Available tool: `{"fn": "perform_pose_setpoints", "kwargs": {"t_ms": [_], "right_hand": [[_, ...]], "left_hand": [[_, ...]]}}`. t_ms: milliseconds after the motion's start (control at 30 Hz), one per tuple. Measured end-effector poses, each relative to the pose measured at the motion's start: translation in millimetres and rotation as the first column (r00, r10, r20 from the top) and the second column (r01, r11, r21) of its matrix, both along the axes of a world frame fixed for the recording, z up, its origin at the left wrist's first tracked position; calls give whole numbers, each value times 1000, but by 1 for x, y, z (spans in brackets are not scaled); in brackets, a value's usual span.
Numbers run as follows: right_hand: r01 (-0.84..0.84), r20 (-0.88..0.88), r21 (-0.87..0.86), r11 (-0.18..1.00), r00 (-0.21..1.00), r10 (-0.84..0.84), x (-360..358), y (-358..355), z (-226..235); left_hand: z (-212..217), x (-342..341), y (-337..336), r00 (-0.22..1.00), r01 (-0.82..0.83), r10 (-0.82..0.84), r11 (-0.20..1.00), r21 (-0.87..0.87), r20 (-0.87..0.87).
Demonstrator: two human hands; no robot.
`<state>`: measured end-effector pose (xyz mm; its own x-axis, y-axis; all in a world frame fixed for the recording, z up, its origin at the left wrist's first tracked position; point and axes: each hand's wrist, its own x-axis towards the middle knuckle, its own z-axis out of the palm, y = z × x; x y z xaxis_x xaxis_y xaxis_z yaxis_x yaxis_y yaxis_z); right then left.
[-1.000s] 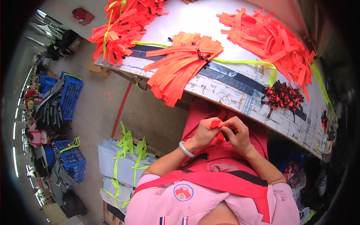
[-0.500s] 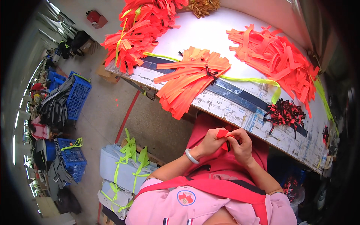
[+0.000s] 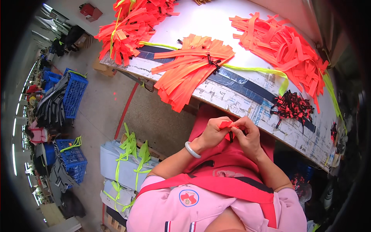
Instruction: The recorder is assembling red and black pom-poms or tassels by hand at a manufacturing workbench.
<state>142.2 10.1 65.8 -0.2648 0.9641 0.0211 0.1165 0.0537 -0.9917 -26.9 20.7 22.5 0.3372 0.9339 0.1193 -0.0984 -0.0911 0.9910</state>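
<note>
In front of my red apron, just off the table's near edge, both hands meet on a red-orange fabric strip (image 3: pixel 226 124). My left hand (image 3: pixel 210 133), with a pale bangle at the wrist, pinches one side of it. The fingers of my right hand (image 3: pixel 249 138) are closed on the other side. A small black piece (image 3: pixel 231 136) hangs below the strip between the fingertips; how it joins the strip is hidden. Closest on the table lies a fanned bundle of orange strips (image 3: pixel 183 77) with black ends. Right of it is a heap of small black-and-red pieces (image 3: pixel 292 109).
A loose pile of red-orange strips (image 3: pixel 282 54) covers the table's right side. Tied bunches (image 3: pixel 129 31) lie at its far left. A yellow-green ribbon (image 3: pixel 255 69) crosses the white table (image 3: pixel 208 19). Grey-blue bundles (image 3: pixel 119 162) and blue crates (image 3: pixel 75 94) stand left.
The whole view has shifted, so the table and hands sit higher in the picture. Both hands still grip the strip, with only slight finger movement.
</note>
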Motion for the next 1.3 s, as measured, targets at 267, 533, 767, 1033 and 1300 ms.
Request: {"fn": "perform_pose_setpoints", "kwargs": {"t_ms": [267,533,767,1033,1300], "right_hand": [[63,-51,39,997,997,-61,-9,5,-6],[45,57,134,990,997,-53,-3,4,-8],[7,-41,126,992,999,-2,-2,2,-14],[53,-128,-18,998,990,-55,-3,-1,-11],[-268,340,226,937,923,182,0,1,-22]], "left_hand": [[23,-2,5,989,-107,115,990,90,-95],[10,-4,3,999,14,-18,993,-117,-36],[26,-5,0,975,-47,102,962,269,-196],[24,-17,3,999,-7,5,1000,-30,-50],[29,-13,-10,987,6,27,979,-202,158]]}}
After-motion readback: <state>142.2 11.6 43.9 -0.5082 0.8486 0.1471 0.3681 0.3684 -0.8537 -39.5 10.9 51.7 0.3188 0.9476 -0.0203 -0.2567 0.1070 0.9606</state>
